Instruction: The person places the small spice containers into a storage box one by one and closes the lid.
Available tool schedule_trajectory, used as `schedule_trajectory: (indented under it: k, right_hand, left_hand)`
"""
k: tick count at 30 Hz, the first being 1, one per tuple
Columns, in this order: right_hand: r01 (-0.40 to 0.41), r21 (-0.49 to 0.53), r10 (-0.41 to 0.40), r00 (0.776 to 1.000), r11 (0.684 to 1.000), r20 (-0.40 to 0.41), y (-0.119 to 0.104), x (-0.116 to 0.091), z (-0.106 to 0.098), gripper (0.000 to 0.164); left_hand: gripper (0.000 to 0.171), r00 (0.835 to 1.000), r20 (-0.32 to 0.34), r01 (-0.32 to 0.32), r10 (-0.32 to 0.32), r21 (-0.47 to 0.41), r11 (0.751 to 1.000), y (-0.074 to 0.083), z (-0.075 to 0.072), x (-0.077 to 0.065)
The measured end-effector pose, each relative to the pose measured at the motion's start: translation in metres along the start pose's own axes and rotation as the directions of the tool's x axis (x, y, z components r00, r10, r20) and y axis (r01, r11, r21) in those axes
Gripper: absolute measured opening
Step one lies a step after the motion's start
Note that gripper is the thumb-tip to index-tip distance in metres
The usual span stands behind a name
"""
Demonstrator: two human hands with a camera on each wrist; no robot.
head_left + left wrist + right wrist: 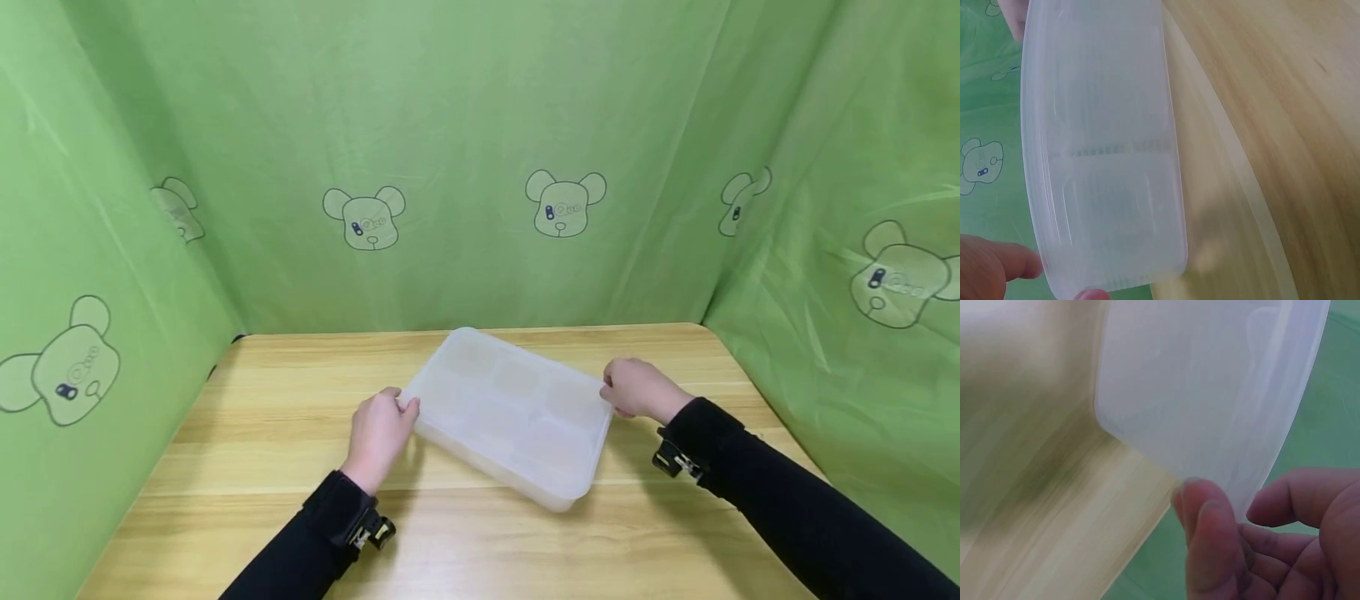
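A translucent white plastic storage box (pixel 517 408) with a flat lid lies at a slant between both hands, close over the wooden table. Faint square compartments show through its top. My left hand (pixel 378 437) grips the box's left end at the rim; in the left wrist view its thumb and a fingertip sit on either side of that corner, next to the long side wall (pixel 1110 206). The right end is pinched by my right hand (pixel 641 389), whose thumb and curled fingers (pixel 1210 544) meet at the rim in the right wrist view.
The light wooden table (pixel 247 467) spreads under the box and arms. Green curtains (pixel 465 100) with bear-head prints rise at the back and along both sides. Each wrist carries a small black camera (pixel 372 531) strapped over a black sleeve.
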State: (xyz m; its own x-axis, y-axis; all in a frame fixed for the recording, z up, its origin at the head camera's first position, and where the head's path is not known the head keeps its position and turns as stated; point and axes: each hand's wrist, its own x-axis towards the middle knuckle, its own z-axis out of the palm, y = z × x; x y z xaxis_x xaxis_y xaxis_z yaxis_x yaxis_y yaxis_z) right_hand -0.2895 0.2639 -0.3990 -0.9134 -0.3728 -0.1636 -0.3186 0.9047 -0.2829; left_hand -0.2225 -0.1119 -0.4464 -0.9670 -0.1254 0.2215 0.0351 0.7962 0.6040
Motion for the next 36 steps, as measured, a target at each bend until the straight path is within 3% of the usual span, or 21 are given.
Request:
schedule_trajectory:
  k: [8, 13, 20, 36]
  right_hand:
    - [0.046, -0.047, -0.047, 0.999, 0.998, -0.012, -0.007, -0.013, -0.001, 0.035]
    - [0.052, 0.012, -0.053, 0.994, 0.999, 0.101, -0.012, -0.020, -0.005, 0.035]
    - [-0.022, 0.116, -0.006, 0.971, 0.993, 0.239, -0.024, -0.028, -0.009, 0.034]
    - [-0.012, 0.094, -0.020, 0.942, 0.995, 0.334, -0.045, -0.043, -0.004, 0.036]
  left_hand:
    - [0.056, 0.999, 0.054, 0.005, -0.003, -0.037, 0.999, 0.001, 0.006, 0.015]
    - [0.054, 0.999, 0.047, -0.011, 0.016, -0.108, 0.994, -0.006, 0.013, 0.033]
    - [0.049, 0.995, 0.095, -0.009, 0.026, -0.165, 0.986, -0.008, 0.018, 0.053]
    - [0.043, 0.983, 0.178, 0.004, 0.041, -0.243, 0.970, -0.001, 0.026, 0.081]
